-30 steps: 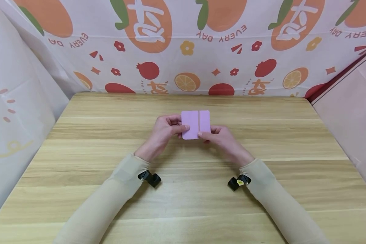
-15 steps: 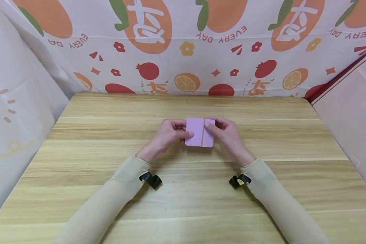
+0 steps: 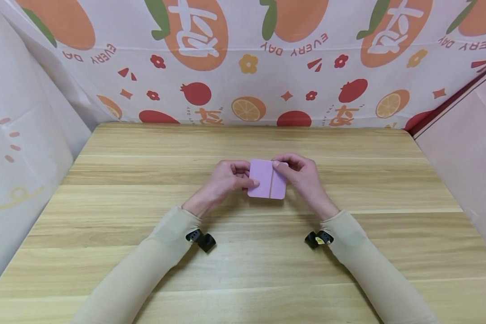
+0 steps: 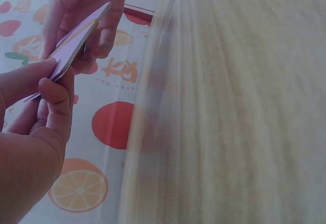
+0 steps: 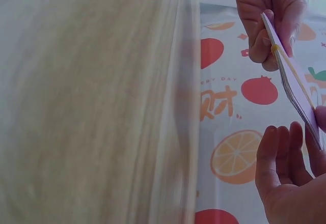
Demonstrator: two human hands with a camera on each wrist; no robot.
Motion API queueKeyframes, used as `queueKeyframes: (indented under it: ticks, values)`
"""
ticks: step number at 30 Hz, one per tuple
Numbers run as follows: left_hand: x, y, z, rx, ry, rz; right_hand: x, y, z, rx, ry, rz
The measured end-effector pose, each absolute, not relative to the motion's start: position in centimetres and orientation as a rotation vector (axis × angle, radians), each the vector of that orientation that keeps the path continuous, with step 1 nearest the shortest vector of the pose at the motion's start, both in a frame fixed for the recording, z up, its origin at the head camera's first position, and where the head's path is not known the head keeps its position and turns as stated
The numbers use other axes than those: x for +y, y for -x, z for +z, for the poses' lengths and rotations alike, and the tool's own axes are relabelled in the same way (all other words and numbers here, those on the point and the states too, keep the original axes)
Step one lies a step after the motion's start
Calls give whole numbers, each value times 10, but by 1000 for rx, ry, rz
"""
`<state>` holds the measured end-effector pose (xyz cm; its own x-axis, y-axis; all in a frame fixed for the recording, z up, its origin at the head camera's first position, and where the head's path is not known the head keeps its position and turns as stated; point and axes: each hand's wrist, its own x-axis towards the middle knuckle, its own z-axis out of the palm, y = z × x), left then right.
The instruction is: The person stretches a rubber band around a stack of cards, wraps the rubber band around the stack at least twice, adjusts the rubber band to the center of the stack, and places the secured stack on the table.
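Held up over the table is a thin, square stack of lilac cards (image 3: 260, 177) with rounded corners. A tan rubber band (image 3: 271, 185) runs across it, right of the middle. My left hand (image 3: 225, 181) pinches the left edge, thumb on the front face and fingers behind. At the upper right corner my right hand (image 3: 303, 174) pinches the stack, its thumb near the band. In the right wrist view, layered edges of the card stack (image 5: 291, 87) show, and the other fingers of the right hand (image 5: 290, 188) stand away from it.
The wooden table (image 3: 243, 270) spreads around both forearms. A white cloth (image 3: 249, 85) printed with fruit hangs behind its far edge, and pale cloths flank the sides. Small black cameras (image 3: 204, 241) sit at both wrists.
The stack has moved slightly right and toward me and tilted a little. My right thumb has gone from the band's lower end to its upper end; my left hand keeps its pinch.
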<state>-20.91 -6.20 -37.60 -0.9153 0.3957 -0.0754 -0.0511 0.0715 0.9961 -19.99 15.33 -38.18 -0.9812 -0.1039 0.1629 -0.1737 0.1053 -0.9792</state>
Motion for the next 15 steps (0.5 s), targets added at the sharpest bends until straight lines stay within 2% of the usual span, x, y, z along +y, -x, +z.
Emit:
queueKeyframes:
  ticks: [15]
  values:
    - [-53, 201, -381, 2013, -333, 1867, 157, 199, -381, -2435, -246, 2025]
